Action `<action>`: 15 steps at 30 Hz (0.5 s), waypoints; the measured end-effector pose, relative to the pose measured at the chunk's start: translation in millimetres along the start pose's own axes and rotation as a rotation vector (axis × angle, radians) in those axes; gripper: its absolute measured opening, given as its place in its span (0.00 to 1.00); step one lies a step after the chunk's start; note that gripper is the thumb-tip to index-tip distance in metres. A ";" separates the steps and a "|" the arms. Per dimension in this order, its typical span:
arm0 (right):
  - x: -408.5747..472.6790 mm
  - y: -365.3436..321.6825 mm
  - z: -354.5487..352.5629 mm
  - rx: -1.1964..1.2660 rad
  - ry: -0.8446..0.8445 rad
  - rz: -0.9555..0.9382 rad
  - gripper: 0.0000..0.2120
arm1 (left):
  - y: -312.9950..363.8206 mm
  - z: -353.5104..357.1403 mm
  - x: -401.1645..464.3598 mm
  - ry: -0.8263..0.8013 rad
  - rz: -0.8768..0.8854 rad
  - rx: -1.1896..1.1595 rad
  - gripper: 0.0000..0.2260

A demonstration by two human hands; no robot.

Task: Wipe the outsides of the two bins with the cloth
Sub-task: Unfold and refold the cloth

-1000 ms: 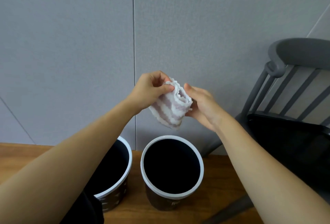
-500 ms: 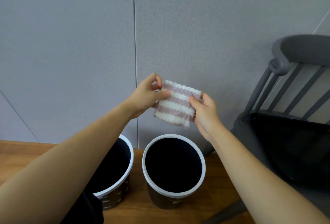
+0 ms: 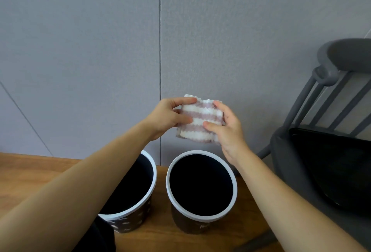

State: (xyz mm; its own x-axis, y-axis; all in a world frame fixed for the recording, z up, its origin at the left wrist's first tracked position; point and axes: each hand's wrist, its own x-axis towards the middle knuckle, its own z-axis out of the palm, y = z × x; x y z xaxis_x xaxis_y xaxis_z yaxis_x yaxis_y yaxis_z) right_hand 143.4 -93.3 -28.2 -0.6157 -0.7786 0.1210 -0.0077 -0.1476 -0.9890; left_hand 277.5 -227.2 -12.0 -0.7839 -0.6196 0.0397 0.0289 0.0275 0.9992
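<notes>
Nearest to me two bins stand side by side on the wooden floor, close to the wall. The left bin (image 3: 148,189) is partly hidden behind my left forearm; I see its white rim, its dark inside and small white marks on its dark outer wall. The right bin (image 3: 201,219) has the same white rim, and its inside is so dark that I cannot tell if something is in it. The two rims are just beside each other, with a narrow gap.

Above the bins I hold the cloth (image 3: 200,120) in the air with both hands. My left hand (image 3: 168,118) pinches its left edge, and my right hand (image 3: 226,129) grips its right edge with thumb in front. The cloth is folded, with white and pink stripes running left to right, and this is also its long axis.

At the right stands a grey chair (image 3: 321,83) with a black seat. Behind everything is the grey wall (image 3: 100,51).
</notes>
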 end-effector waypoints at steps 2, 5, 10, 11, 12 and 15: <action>-4.2 0.1 3.1 0.100 -0.009 0.040 0.35 | -2.2 -3.5 -3.1 0.020 -0.005 -0.013 0.23; -10.5 -2.7 10.5 0.259 -0.009 0.124 0.28 | -7.6 -7.0 -9.1 0.057 -0.018 -0.040 0.23; -21.0 5.8 24.0 0.470 -0.024 0.363 0.16 | -20.7 -7.4 -19.8 0.044 -0.025 -0.054 0.23; -22.0 7.9 25.9 0.491 -0.025 0.391 0.18 | -22.1 -9.1 -22.1 0.048 -0.029 -0.055 0.23; -23.3 10.3 27.9 0.513 -0.040 0.409 0.19 | -23.4 -11.1 -24.4 0.056 -0.031 -0.051 0.23; -27.7 19.6 33.5 0.563 -0.142 0.424 0.21 | -28.4 -10.3 -30.6 0.080 0.000 -0.012 0.21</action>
State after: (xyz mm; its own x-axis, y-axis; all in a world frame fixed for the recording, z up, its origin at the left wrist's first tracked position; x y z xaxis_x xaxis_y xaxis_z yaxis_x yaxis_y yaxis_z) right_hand 186.8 -95.0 -48.1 -0.3665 -0.9049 -0.2164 0.6403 -0.0766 -0.7643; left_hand 307.1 -217.1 -41.5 -0.7317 -0.6805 0.0390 0.0365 0.0181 0.9992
